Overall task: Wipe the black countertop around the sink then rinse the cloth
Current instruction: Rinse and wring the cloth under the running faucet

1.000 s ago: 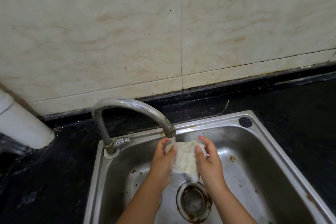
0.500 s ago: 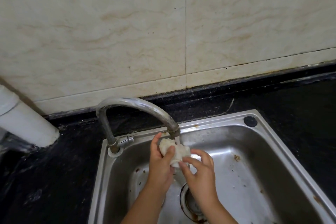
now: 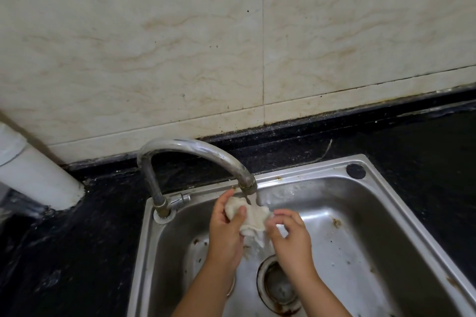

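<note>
A small white cloth (image 3: 253, 219) is bunched up just under the spout of the curved metal tap (image 3: 195, 152), over the steel sink (image 3: 401, 229). My left hand (image 3: 226, 234) grips the cloth's left side with the thumb across it. My right hand (image 3: 291, 237) pinches its right edge with curled fingers. A thin stream of water runs from the spout onto the cloth. The black countertop (image 3: 77, 244) surrounds the sink on the left, back and right.
The round drain (image 3: 279, 285) lies below my hands, with rust stains on the basin floor. A white pipe (image 3: 33, 177) stands on the counter at the left. Beige wall tiles (image 3: 231, 46) rise behind the counter. A black plug (image 3: 356, 171) caps the sink's back right corner.
The cloth went from spread between both hands to a bunched wad under the spout. My right hand dropped lower and now pinches the cloth's right edge.
</note>
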`<state>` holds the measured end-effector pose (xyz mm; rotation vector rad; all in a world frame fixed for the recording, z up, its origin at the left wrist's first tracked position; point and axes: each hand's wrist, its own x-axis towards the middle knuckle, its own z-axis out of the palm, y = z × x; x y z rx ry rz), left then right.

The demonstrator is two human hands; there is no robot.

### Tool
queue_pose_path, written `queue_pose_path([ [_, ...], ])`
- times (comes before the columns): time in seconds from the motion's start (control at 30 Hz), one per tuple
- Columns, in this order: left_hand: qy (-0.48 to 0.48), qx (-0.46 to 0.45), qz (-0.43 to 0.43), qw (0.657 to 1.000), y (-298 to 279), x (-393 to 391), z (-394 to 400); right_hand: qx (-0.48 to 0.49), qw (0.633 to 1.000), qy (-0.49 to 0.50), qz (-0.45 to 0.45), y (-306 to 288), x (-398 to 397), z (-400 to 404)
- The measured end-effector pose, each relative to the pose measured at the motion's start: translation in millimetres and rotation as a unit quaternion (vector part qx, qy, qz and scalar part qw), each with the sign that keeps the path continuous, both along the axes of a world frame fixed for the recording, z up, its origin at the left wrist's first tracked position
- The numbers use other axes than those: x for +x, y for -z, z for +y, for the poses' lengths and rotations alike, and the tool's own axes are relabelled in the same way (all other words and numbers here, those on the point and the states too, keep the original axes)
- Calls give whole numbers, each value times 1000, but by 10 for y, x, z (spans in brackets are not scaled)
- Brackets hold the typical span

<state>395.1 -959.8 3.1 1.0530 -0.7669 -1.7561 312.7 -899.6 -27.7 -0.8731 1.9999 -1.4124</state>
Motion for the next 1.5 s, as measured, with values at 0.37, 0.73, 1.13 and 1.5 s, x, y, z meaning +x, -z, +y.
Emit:
queue_pose_path([
  [0.37, 25, 2, -29, 999, 29, 78, -38, 98, 943, -67, 309, 136, -74, -65],
  [0.73, 102, 35, 22, 994, -59, 44, -139, 95, 922, -83, -367, -199, -113, -231],
  [1.13, 19, 9, -151, 988, 124, -136, -113, -71, 990, -117, 34, -237, 53, -18],
  [1.5, 15, 89, -123, 988, 59, -285, 167, 157, 975, -104, 119, -77, -116, -154],
])
